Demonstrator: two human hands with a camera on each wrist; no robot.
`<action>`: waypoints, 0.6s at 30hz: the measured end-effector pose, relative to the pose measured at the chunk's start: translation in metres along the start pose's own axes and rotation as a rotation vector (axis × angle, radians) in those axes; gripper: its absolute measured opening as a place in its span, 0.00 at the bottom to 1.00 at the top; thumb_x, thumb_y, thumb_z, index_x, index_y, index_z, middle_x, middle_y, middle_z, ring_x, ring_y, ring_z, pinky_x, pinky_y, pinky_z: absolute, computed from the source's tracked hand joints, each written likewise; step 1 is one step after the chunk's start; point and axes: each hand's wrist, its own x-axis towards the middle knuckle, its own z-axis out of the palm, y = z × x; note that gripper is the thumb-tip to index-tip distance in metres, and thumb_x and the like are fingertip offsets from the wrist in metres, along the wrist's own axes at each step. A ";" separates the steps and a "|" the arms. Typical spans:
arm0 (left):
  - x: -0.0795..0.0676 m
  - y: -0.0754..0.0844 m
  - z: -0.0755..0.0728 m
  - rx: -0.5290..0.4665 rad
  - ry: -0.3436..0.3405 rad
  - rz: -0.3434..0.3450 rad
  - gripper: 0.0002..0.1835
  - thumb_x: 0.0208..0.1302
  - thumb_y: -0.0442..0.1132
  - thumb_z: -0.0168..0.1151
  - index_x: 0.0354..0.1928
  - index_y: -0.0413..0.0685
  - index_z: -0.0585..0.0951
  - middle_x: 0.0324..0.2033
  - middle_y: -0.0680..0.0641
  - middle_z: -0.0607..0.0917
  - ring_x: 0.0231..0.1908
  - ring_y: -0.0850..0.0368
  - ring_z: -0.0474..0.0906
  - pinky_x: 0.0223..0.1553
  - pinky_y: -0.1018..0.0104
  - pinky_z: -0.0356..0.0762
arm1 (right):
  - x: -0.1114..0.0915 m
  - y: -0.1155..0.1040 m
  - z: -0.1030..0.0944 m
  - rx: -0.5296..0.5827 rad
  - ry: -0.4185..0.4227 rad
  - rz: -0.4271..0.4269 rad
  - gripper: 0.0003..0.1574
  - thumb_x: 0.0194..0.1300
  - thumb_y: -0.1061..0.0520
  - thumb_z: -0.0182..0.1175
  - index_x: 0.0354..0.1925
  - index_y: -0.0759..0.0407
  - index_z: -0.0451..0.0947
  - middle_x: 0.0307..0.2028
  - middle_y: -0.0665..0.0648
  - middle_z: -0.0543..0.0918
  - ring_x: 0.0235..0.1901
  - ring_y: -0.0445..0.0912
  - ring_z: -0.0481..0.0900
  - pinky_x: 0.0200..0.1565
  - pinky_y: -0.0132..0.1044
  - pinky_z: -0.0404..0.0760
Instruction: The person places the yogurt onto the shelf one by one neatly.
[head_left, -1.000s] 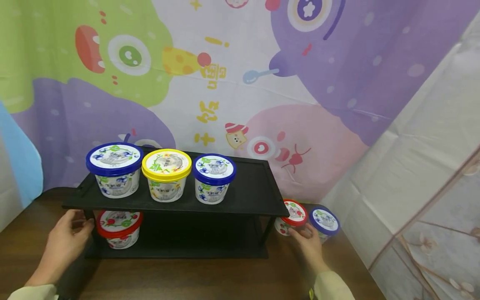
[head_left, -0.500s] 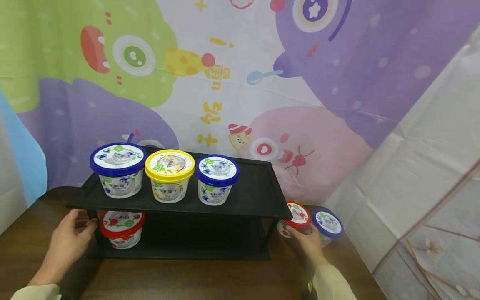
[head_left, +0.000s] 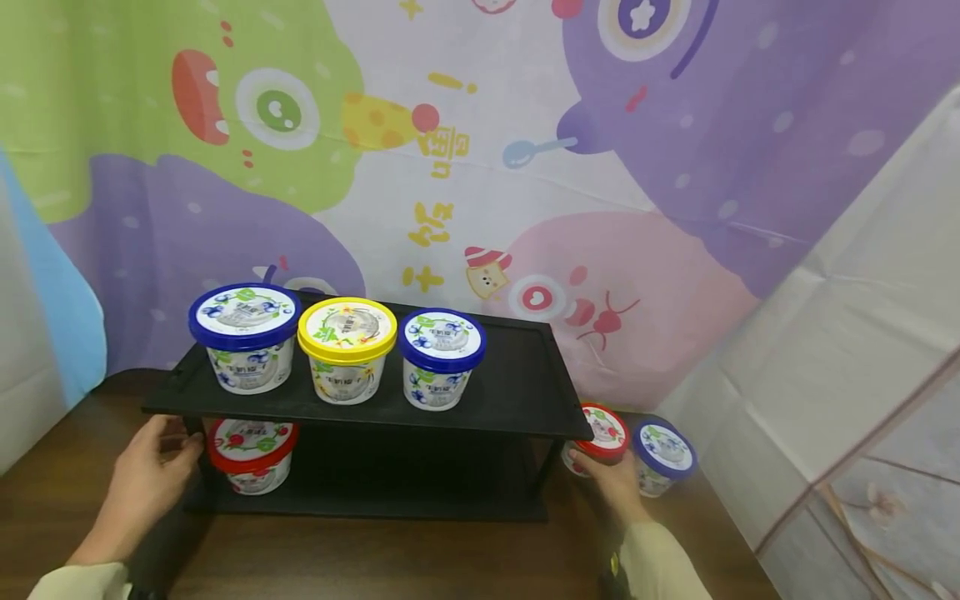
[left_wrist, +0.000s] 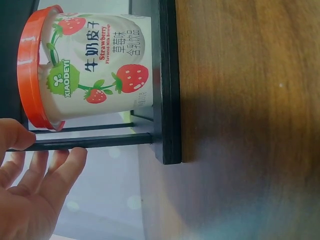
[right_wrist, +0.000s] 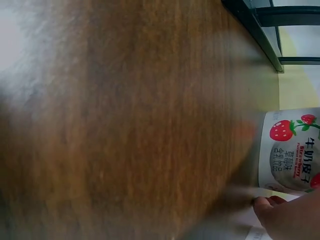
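In the head view my left hand (head_left: 153, 467) is at the left front post of a black two-tier shelf rack (head_left: 517, 358). The left wrist view shows its thumb and fingers pinching that slim post (left_wrist: 100, 142). Beside it, a red-lidded strawberry milk cup (left_wrist: 105, 65) stands on the lower tier. Past the rack's right end, my right hand (head_left: 617, 483) grips another red-lidded strawberry milk cup (head_left: 603, 428), thumb across its near left side. The right wrist view shows this cup (right_wrist: 295, 150) upright, with part of the hand (right_wrist: 290, 215) beside it.
On the upper tier stand a large blue-lidded cup (head_left: 243, 317), a yellow-lidded cup (head_left: 347, 329) and a smaller blue-lidded cup (head_left: 442, 342). Another blue-lidded cup (head_left: 663, 450) is close right of my right hand. A printed curtain (head_left: 450, 167) hangs behind the wooden table (head_left: 360, 558).
My right thumb has moved left over the red-lidded cup, and the hand has closed around it. My left hand stays at the post. The whole head view has shifted slightly.
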 end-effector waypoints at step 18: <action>0.000 0.000 0.001 -0.002 0.016 0.012 0.18 0.65 0.33 0.51 0.54 0.31 0.66 0.46 0.25 0.73 0.44 0.29 0.73 0.41 0.36 0.73 | 0.012 0.007 0.005 0.081 0.042 -0.024 0.59 0.46 0.53 0.74 0.68 0.64 0.51 0.63 0.67 0.65 0.63 0.59 0.63 0.67 0.53 0.59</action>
